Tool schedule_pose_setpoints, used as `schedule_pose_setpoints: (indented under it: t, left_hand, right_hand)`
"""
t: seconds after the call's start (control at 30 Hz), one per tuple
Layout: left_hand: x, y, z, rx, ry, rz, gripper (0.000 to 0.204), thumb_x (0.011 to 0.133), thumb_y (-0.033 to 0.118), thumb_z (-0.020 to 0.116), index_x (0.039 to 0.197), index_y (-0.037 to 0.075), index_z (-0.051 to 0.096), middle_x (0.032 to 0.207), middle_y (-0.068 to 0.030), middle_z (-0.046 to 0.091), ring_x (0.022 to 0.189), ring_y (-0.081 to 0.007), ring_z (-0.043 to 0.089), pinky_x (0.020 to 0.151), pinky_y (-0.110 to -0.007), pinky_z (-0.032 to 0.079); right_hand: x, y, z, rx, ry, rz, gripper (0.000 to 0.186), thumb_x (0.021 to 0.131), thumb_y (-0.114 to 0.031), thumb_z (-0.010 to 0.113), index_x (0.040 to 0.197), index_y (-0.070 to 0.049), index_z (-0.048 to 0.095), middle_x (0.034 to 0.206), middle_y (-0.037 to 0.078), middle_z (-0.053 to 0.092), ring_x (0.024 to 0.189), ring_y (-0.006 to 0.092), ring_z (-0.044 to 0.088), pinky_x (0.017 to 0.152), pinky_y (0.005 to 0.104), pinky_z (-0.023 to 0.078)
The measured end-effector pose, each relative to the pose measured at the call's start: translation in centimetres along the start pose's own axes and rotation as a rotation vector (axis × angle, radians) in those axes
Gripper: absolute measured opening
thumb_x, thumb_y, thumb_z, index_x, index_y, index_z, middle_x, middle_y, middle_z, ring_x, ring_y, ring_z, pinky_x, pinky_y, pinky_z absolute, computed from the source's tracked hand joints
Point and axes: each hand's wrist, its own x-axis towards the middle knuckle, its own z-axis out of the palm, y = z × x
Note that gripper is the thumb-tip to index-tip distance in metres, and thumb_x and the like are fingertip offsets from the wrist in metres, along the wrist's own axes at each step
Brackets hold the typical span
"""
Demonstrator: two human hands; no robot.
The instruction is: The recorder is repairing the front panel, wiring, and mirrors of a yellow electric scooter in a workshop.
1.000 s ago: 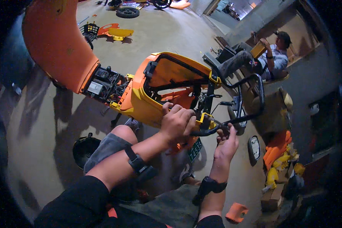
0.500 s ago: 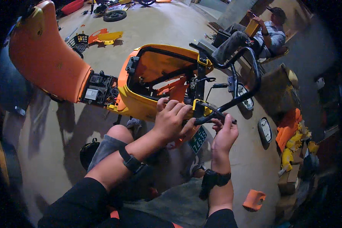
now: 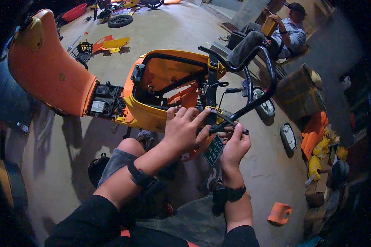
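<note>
The right hand pinches a dark rod; toward its ten o'clock, the left hand spreads at the yellow shell.

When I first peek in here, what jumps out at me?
Probably the orange-and-yellow shell in the middle, with its big opening. Then there's the tall, curved orange panel at the left, and the bent black tube frame on the right. Near that frame's lower end, the right hand holds a dark rod.
</note>
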Motion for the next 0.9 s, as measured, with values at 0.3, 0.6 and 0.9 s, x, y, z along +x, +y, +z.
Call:
schedule_pose_setpoints:
  t: [0.3,0.6,0.9]
  left_hand:
    - [0.2,0.0,-0.3,0.041,-0.024,0.001,0.049,0.091,0.044,0.064,0.134,0.020,0.067,0.089,-0.0055,0.064,0.091,-0.0234,0.059,0.093,-0.045,0.036]
    - [0.6,0.3,-0.5,0.082,-0.052,-0.007,0.050,0.090,0.044,0.064,0.134,0.020,0.067,0.087,-0.0068,0.065,0.088,-0.0244,0.061,0.087,-0.044,0.038]
    - [0.8,0.3,-0.7,0.120,-0.099,-0.005,0.055,0.091,0.042,0.066,0.142,0.024,0.060,0.088,-0.0065,0.065,0.087,-0.0254,0.062,0.079,-0.043,0.039]
  right_hand:
    - [0.1,1.1,-0.7,0.213,-0.018,-0.047,0.023,0.105,-0.019,0.058,0.123,-0.005,0.058,0.088,0.001,0.062,0.071,0.0091,0.059,0.064,0.0232,0.047]
    - [1.3,0.3,-2.3,-0.016,-0.176,-0.145,0.021,0.107,-0.020,0.057,0.119,-0.004,0.054,0.084,0.004,0.066,0.070,0.0103,0.062,0.063,0.0237,0.049]
    - [1.0,0.9,-2.4,-0.156,-0.160,-0.179,0.022,0.108,-0.023,0.055,0.109,-0.001,0.053,0.078,0.006,0.065,0.067,0.0120,0.063,0.063,0.0270,0.053]
